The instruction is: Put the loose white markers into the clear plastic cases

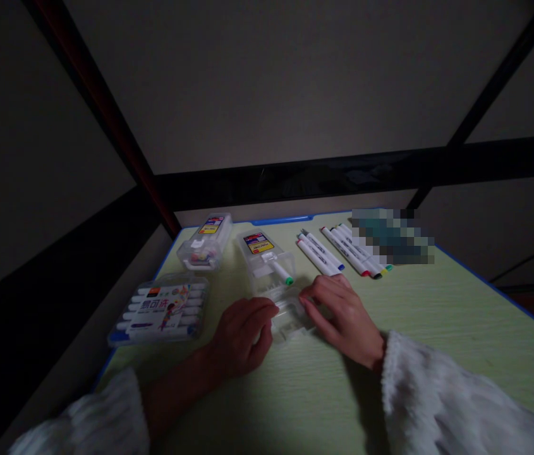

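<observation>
A clear plastic marker case (267, 262) lies open in the middle of the pale green table (437, 328), with one green-tipped marker (282, 272) poking out of it. Its clear lid (290, 316) rests flat between my hands. My left hand (241, 335) has its fingers curled against the lid's left side. My right hand (342, 313) presses fingertips on the lid's right edge. Both wrists wear white knit sleeves.
A second clear case (206, 243) with markers lies at the back left. A flat box of markers (162, 309) sits near the left edge. Several loose white markers (342, 249) lie in a row at the back right. Dark bars cross the wall behind.
</observation>
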The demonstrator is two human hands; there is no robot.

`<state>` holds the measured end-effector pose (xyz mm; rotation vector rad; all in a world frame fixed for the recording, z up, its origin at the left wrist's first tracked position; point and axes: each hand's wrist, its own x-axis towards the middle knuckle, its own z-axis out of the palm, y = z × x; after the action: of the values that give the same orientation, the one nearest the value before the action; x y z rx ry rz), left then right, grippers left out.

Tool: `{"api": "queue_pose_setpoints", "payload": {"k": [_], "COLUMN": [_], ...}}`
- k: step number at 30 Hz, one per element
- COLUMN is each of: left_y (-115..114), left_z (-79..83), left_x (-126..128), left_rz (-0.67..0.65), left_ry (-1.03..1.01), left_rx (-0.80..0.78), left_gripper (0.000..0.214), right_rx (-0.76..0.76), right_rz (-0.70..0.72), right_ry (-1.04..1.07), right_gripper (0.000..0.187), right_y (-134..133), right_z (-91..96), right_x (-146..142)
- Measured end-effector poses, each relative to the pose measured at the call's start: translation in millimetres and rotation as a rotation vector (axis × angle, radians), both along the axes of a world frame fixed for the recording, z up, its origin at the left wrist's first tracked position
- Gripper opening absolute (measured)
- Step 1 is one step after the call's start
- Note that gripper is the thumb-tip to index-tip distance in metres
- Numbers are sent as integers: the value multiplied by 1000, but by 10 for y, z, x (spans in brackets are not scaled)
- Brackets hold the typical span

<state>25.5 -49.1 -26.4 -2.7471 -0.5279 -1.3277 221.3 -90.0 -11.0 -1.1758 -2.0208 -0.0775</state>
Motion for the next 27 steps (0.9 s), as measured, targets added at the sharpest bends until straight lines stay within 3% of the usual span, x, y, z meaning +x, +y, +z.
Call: {"api": "queue_pose_setpoints", "payload": {"k": [5, 11, 15, 27], "left_y": [-3, -5, 2, -4], "left_z": [16, 30, 21, 25], "left_x": [-20, -15, -16, -9], "left_rz": [-51, -76, -87, -82], "left_ry": [-6, 7, -2, 32], "left_rx": [36, 56, 69, 68], "left_gripper": [23, 22, 21, 19], "right_rx": [-9, -225, -291, -415], "right_rz": [-126, -429, -568, -645], "right_ry": [-48, -295, -413, -507], "right_gripper": [16, 9, 9, 16], "right_y": [38, 101, 112, 92], "right_z": [9, 33, 30, 14], "right_x": [99, 285, 346, 347]}}
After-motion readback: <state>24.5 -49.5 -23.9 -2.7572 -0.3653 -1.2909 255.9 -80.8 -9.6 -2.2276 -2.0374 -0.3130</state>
